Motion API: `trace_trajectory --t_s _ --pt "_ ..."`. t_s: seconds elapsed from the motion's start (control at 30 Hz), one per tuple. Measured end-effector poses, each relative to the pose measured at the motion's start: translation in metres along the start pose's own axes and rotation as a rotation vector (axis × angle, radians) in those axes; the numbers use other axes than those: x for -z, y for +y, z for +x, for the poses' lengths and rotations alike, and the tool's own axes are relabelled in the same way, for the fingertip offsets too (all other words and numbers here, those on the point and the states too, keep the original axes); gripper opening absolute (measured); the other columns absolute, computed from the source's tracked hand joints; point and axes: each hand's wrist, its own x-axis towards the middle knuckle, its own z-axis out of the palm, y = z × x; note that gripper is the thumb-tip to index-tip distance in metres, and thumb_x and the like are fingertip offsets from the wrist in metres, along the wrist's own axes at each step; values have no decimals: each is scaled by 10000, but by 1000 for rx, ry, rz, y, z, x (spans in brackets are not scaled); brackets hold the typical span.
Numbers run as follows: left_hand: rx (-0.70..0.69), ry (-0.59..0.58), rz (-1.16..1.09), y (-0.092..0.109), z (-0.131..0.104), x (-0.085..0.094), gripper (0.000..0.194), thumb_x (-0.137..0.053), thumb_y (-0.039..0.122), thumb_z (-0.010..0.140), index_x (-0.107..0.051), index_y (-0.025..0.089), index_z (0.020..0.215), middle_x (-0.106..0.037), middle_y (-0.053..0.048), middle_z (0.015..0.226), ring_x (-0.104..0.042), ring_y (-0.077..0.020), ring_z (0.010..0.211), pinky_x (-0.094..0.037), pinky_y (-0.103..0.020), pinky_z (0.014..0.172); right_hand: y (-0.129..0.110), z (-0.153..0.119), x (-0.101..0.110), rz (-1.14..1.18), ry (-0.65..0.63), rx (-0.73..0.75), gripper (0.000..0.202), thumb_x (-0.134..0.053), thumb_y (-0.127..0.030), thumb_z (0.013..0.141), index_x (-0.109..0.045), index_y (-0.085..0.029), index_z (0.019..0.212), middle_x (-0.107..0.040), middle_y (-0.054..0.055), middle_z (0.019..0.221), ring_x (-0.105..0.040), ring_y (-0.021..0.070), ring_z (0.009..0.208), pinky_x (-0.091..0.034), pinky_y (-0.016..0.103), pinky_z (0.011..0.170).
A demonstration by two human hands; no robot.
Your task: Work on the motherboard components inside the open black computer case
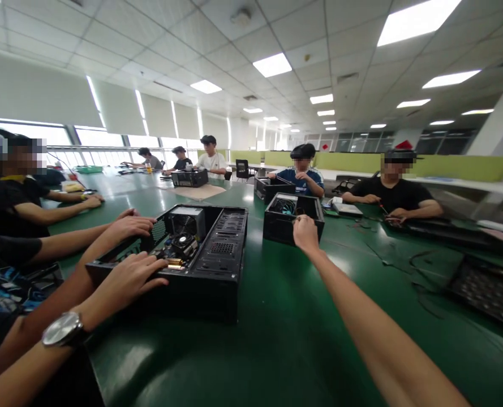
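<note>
A black open computer case (223, 249) lies on the green table, with a fan, a board and a silver power supply showing inside. My left hand (134, 280), wearing a watch, rests on its near left edge with the fingers apart. Farther off stands a smaller black case (276, 226) with a teal-ringed fan inside. At that case's near right rim is my right hand (306, 233), its fingers pressed together; whatever is between them is too small to make out.
Another person's hands (128, 226) are at the big case's left side. Several people sit around the table (272, 339). More cases stand farther back. Cables and a dark perforated panel (489, 291) lie on the right.
</note>
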Motion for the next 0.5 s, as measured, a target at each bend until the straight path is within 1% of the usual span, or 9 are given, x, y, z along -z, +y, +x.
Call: trace_trajectory --t_s 0.07,0.1,0.13,0.17,0.27,0.33,0.4,0.47,0.5 --pt "52 196 54 19 -16 0 404 -502 455 977 -614 278 1322 -653 -105 1241 -584 -319 1160 -430 -463 1002 11 30 1 -89 -56 87 353 -636 -388 969 -605 -174 1248 -572 103 1331 -560 278 1201 -467 523 1013" --pt "82 287 70 32 -26 -2 407 -508 396 973 -583 300 1362 -622 -101 1298 -560 -319 1204 -420 -479 1023 15 40 -1 -130 -85 117 351 -642 -383 966 -608 -173 1245 -576 102 1326 -566 277 1194 -472 522 1009" --pt "106 365 72 46 -36 -6 417 -509 343 967 -566 315 1379 -596 -96 1342 -540 -318 1240 -414 -487 1036 19 48 -5 -171 -114 137 347 -645 -380 965 -610 -174 1242 -584 100 1316 -575 273 1182 -479 520 1003" --pt "113 406 62 61 -46 -10 427 -514 304 958 -558 327 1383 -584 -86 1363 -528 -312 1264 -421 -477 1036 22 54 -9 -211 -141 148 343 -645 -378 966 -612 -175 1240 -591 97 1304 -584 269 1169 -486 517 996" --pt "54 460 0 103 -66 -25 448 -518 216 934 -576 357 1355 -610 -46 1343 -537 -274 1277 -446 -420 1038 30 67 -17 -324 -206 149 343 -644 -379 968 -611 -172 1240 -603 96 1280 -601 260 1138 -507 502 972" --pt "2 460 -20 123 -70 -32 467 -519 173 916 -590 359 1339 -633 -32 1320 -561 -252 1259 -467 -388 1025 30 73 -16 -383 -238 130 349 -642 -384 970 -608 -168 1242 -607 96 1267 -610 255 1118 -520 491 953" --pt "-48 457 -17 135 -67 -38 480 -515 142 890 -612 344 1315 -661 -38 1279 -598 -243 1217 -507 -366 964 25 80 -13 -418 -264 107 347 -638 -388 972 -608 -168 1238 -615 94 1248 -621 247 1090 -532 477 933" --pt "-91 458 -3 141 -65 -46 485 -513 122 856 -642 341 1269 -697 -41 1212 -643 -246 1155 -540 -357 882 16 86 -9 -425 -283 85 337 -636 -386 975 -610 -169 1231 -622 88 1230 -631 237 1062 -544 464 912" --pt "-110 440 2 144 -65 -50 484 -526 121 843 -651 353 1250 -713 -34 1182 -665 -245 1122 -549 -353 849 12 87 -7 -421 -289 77 333 -637 -384 975 -611 -168 1227 -625 87 1222 -635 233 1051 -549 457 903"
